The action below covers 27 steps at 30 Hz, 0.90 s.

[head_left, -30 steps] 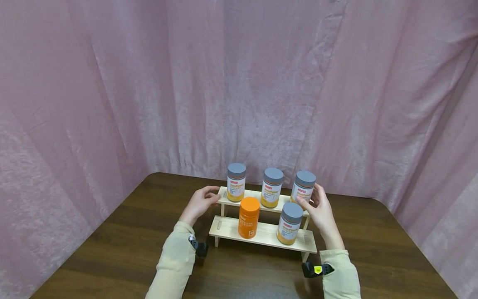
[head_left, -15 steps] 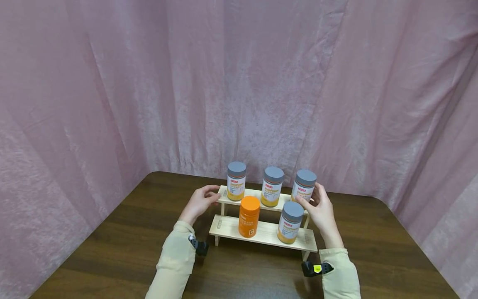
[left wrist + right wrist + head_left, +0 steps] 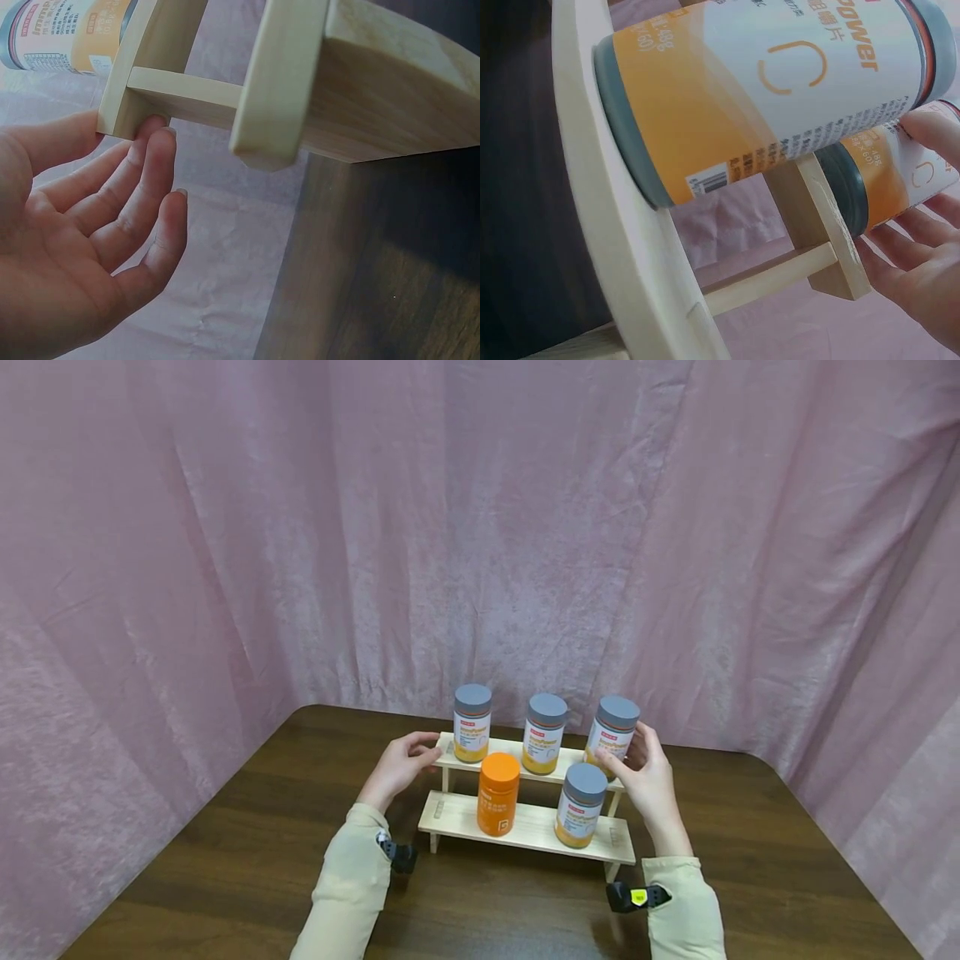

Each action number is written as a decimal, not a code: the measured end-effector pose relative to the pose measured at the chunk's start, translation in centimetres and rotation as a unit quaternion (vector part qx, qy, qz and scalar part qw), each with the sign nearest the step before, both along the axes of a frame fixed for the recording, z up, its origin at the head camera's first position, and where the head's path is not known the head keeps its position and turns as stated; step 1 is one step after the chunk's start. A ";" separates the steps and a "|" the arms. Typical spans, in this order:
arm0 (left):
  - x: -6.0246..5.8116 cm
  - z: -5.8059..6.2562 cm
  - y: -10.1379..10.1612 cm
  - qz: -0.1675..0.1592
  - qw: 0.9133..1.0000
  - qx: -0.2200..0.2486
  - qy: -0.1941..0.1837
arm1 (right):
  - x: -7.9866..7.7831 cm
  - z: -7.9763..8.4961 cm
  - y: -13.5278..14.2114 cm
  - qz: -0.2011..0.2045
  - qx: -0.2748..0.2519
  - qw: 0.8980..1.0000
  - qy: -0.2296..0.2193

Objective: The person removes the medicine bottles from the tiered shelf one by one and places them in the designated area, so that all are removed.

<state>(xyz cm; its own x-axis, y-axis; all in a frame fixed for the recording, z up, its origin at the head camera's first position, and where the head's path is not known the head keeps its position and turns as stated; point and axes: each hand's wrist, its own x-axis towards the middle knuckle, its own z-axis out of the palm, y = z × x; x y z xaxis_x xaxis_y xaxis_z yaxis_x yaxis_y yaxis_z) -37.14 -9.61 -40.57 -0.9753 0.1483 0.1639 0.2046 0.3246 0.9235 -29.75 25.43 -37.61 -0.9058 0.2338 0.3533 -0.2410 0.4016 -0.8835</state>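
Note:
A two-step wooden display rack [image 3: 536,829] stands on the table. My left hand [image 3: 401,767] pinches the left end of its upper board; in the left wrist view the thumb [image 3: 64,142] lies on one face, fingertips at the other. With my right hand [image 3: 649,785] I grip the grey-lidded supplement jar [image 3: 610,739] at the upper step's right end, thumb in front and fingers behind. It leans slightly to the right. Two matching jars, one at the left [image 3: 472,731] and one in the middle [image 3: 543,743], share that step.
On the lower step are an orange jar [image 3: 498,802] and another grey-lidded jar [image 3: 580,814], which sits in front of the gripped one. The brown wooden table [image 3: 247,835] extends around the rack. A pink curtain [image 3: 480,527] hangs behind it.
The jar in my right hand has shifted a little to the right along the upper step, away from the middle jar. My left hand keeps its hold on the rack.

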 end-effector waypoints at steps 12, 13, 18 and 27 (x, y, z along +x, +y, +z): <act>0.1 0.0 -0.1 -0.002 1.000 -0.003 0.001 | 0.2 0.0 1.0 -0.004 -0.002 1.000 0.021; 0.1 0.1 -0.1 -0.002 1.000 -0.004 0.001 | 0.2 0.0 1.1 -0.005 -0.004 1.000 0.019; 0.1 0.2 -0.1 -0.002 1.000 -0.006 -0.006 | 0.3 0.2 1.6 -0.020 -0.007 1.000 0.013; 0.3 0.4 0.0 -0.001 1.000 -0.007 -0.013 | 1.0 0.7 2.7 -0.052 -0.019 0.998 0.021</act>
